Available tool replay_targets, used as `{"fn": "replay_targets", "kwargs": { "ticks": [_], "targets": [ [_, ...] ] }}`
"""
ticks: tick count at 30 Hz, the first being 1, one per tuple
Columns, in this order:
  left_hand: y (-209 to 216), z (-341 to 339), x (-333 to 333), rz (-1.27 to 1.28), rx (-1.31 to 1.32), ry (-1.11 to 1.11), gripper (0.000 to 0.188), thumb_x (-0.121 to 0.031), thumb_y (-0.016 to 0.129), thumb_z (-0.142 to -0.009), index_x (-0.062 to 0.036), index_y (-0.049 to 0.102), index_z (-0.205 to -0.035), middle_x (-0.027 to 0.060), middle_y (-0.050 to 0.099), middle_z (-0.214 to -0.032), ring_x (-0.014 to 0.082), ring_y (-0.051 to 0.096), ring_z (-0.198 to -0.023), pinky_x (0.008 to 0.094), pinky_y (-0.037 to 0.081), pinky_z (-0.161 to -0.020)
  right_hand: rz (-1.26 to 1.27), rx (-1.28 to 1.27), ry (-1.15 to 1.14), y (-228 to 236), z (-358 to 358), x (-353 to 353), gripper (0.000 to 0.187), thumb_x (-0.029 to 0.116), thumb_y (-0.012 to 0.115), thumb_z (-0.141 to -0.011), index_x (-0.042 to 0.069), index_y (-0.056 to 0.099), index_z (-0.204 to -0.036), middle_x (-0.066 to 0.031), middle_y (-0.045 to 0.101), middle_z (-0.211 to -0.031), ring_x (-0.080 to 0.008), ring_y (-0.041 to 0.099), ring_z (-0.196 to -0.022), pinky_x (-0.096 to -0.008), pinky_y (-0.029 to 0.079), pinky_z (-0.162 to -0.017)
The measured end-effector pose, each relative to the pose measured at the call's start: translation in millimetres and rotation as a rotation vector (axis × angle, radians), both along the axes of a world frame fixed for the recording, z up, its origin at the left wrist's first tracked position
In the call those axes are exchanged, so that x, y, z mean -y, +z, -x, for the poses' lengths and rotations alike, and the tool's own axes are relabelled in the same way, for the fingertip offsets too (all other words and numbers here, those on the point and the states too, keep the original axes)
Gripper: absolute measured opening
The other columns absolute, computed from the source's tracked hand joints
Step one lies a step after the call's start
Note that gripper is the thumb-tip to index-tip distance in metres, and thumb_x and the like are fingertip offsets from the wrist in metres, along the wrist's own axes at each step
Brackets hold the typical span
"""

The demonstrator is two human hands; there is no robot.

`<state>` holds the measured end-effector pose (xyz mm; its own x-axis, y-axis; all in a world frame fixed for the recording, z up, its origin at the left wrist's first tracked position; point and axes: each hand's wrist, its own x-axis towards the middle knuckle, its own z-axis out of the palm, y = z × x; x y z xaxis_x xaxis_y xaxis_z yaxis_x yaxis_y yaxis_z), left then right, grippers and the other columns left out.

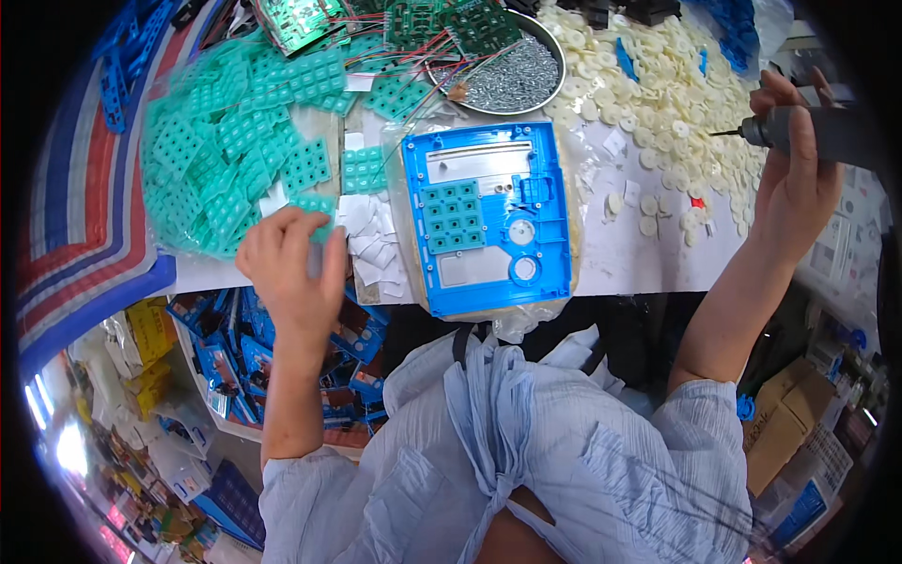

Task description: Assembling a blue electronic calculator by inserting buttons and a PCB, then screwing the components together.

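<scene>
A blue plastic housing (pixel 554 202) lies open side up in front of me, with a green rubber keypad (pixel 454 216) set in its left half. My left hand (pixel 299 268) is just left of it, at the near edge of a heap of green rubber keypads (pixel 225 150). Its thumb and fingers are apart, bent over the table, and I see nothing held. Out to the right, my right hand (pixel 799 188) grips a dark electric screwdriver (pixel 846 136). The bit points left, over a spread of cream plastic discs (pixel 667 122).
A round metal tray (pixel 562 75) of small screws stands behind the housing. Green circuit boards (pixel 413 26) with red wires lie beside it. White paper pieces (pixel 374 246) are between keypads and housing. Below the table's left edge, a bin holds blue assembled units (pixel 249 357). A cardboard box (pixel 787 423) sits lower right.
</scene>
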<state>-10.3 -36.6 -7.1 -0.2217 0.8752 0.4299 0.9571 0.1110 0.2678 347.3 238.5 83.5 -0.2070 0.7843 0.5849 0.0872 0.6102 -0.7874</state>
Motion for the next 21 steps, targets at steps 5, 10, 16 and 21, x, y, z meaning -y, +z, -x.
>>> {"fn": "replay_targets", "kwargs": {
  "ticks": [5,10,16,21],
  "targets": [
    [18.1,-40.4,-18.6,-0.027,0.144,-0.344,0.021,-0.012,0.079,-0.078,-0.0129,0.070,-0.097,0.0031,0.063,-0.100,0.0255,0.060,-0.095,0.0432,0.037,-0.090,-0.169,-0.115,-0.119,4.3,-0.9,23.3,0.046,-0.004,0.061,-0.098,-0.009,0.045,-0.140,-0.0255,0.059,-0.134,-0.0293,0.062,-0.118,-0.0395,0.055,-0.099],
    [43.2,-4.5,-74.3,-0.085,0.120,-0.320,0.014,-0.010,0.077,-0.080,-0.0082,0.070,-0.092,0.0077,0.066,-0.097,0.0295,0.063,-0.092,0.0433,0.046,-0.082,-0.287,-0.058,-0.272,8.2,-21.6,60.1,0.058,-0.007,0.059,-0.095,-0.007,0.038,-0.148,-0.0276,0.054,-0.140,-0.0357,0.058,-0.125,-0.0464,0.054,-0.102],
    [77.1,79.2,-156.7,-0.011,0.114,-0.137,0.014,-0.013,0.071,-0.088,-0.0021,0.072,-0.097,0.0122,0.070,-0.091,0.0303,0.068,-0.082,0.0379,0.053,-0.073,-0.134,-0.029,-0.231,-21.5,-50.4,88.2,0.053,-0.002,0.056,-0.097,-0.006,0.043,-0.148,-0.0231,0.058,-0.137,-0.0277,0.059,-0.122,-0.0421,0.053,-0.098],
    [46.4,21.8,-218.1,0.063,0.045,-0.227,0.025,-0.028,0.072,-0.089,-0.0036,0.071,-0.086,0.0131,0.072,-0.090,0.0327,0.069,-0.079,0.0430,0.053,-0.069,-0.007,-0.020,-0.095,-34.6,-27.8,95.8,0.050,-0.005,0.057,-0.095,-0.006,0.048,-0.144,-0.0192,0.062,-0.129,-0.0252,0.062,-0.113,-0.0394,0.053,-0.092]
  ]
}}
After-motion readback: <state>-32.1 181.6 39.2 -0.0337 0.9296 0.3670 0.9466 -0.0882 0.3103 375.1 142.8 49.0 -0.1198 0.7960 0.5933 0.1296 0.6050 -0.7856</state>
